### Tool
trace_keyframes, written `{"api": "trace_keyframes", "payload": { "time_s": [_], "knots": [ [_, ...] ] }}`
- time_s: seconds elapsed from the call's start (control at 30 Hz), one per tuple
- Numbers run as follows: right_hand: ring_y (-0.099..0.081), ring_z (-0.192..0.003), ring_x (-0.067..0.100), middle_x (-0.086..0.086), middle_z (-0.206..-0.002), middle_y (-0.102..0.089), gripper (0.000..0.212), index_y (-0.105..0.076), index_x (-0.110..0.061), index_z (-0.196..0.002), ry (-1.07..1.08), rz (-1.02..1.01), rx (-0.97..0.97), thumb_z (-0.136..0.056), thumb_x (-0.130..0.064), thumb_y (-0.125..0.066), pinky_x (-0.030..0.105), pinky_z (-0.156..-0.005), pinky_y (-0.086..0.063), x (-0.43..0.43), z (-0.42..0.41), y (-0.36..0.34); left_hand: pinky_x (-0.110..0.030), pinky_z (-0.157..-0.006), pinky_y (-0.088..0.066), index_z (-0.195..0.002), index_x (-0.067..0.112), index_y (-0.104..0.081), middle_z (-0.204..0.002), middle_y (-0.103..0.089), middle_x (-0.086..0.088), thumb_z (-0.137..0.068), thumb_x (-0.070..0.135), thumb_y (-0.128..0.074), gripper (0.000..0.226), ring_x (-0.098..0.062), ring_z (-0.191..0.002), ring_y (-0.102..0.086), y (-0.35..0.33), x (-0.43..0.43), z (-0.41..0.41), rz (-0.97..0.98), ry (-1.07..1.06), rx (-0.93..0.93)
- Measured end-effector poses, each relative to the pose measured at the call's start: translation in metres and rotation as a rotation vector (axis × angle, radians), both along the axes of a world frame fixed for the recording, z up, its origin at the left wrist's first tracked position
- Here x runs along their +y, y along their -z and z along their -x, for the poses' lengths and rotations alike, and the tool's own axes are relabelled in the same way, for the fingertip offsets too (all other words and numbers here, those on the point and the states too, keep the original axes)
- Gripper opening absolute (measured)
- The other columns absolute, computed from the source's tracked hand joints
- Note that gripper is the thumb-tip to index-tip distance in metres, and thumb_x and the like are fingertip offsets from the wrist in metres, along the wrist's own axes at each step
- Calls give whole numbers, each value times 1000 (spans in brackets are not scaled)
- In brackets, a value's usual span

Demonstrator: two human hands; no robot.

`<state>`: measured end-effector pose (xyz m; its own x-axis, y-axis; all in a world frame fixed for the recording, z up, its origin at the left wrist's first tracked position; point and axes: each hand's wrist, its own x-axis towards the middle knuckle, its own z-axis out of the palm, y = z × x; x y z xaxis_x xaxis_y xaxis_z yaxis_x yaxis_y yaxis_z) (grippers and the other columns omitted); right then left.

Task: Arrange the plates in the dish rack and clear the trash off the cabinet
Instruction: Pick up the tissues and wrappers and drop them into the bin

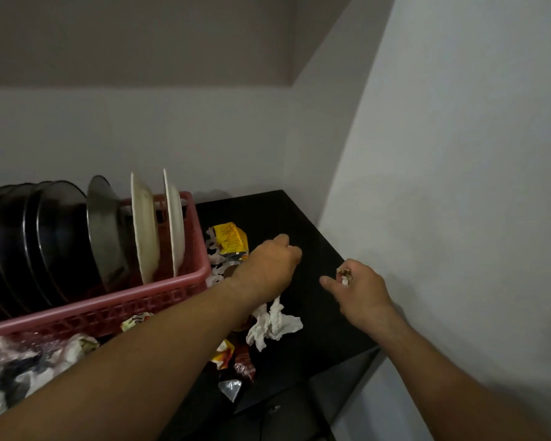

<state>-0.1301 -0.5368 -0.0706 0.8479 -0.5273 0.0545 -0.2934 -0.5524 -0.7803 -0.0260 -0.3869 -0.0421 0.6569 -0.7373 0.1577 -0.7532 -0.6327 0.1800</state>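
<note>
The right hand [360, 291] hovers near the right edge of the black counter [315, 224]. Its fingers are curled around a small crumpled scrap [344, 276], white and brownish, and one finger is stretched out to the left. The left hand [268, 265] is over the middle of the counter, apart from the right one, knuckles up and fingers tucked under. From where I stand I cannot tell whether it holds anything.

Just below the left wrist lies a crumpled white tissue [274, 323]. Beyond the hand, toward the far edge, sits a yellow wrapper [231, 241] with dark print on it, too blurred to read. Bits of white paper lie around it. Toward the near edge there is a red and yellow wrapper [225, 351], a dark red wrapper [244, 366] beside it with pale lettering I can't make out, and a silver foil scrap [231, 388].

To the left stands the pink dish rack [172, 300], its right wall just beside the trash. The plates stand on edge in it. Two white plates [145, 230] are nearest the hands, then a steel plate [107, 230], then a row of black plates [45, 237] leaning together. A printed wrapper [136, 321] lies against the rack's front wall. More crumpled paper and plastic [13, 370] is heaped at the near left.
</note>
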Motion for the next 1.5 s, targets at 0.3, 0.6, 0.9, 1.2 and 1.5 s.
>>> {"api": "trace_keyframes", "payload": {
  "time_s": [0.3, 0.6, 0.9, 1.2, 1.5],
  "knots": [
    [-50, -45, 7, -1, -58, -59, 41, -56, -18, -64, -21, 181, 22, -96, -44, -57, 15, -46, -37, 78, 23, -26, -25, -69, -47, -103, 23, -57, -109, -47, 2, -96, 32, -54, 11, -10, -85, -49, -26, 88, 33, 219, 2, -22],
    [-59, -72, 10, -7, -86, -59, 12, -46, -34, -91, -134, 243, 54, -98, -32, -55, 24, -55, -48, 131, 60, -23, -26, -68, -49, -106, 16, -60, -96, -63, -1, -100, 29, -47, 19, -13, -79, -61, -18, 155, 59, 142, 33, 65],
    [-50, -55, 9, -4, -65, -54, 43, -48, -28, -71, -107, 287, 52, -101, -53, -31, 26, -50, -32, 158, 99, -9, -22, -46, -26, -57, 26, -44, -53, -47, 7, -97, 54, -36, 49, -5, -48, -45, 9, 175, 112, 174, 4, -59],
    [-47, -59, 9, -5, -67, -49, 37, -41, -24, -65, -290, 177, 210, -101, -32, -44, 32, -61, -36, 189, 152, 93, -31, -58, -38, -70, 22, -57, -75, -54, 3, -99, 47, -36, 44, -18, -66, -55, 103, 211, 184, 13, -22, 8],
    [-55, -80, 26, 7, -88, -58, 29, -48, -15, -78, -422, 174, 481, -103, -29, -40, 32, -65, -35, 239, 188, 215, -29, -61, -39, -79, 21, -62, -80, -56, 5, -99, 49, -36, 44, -16, -73, -57, 234, 268, 212, -165, -66, 292]
  ]
}}
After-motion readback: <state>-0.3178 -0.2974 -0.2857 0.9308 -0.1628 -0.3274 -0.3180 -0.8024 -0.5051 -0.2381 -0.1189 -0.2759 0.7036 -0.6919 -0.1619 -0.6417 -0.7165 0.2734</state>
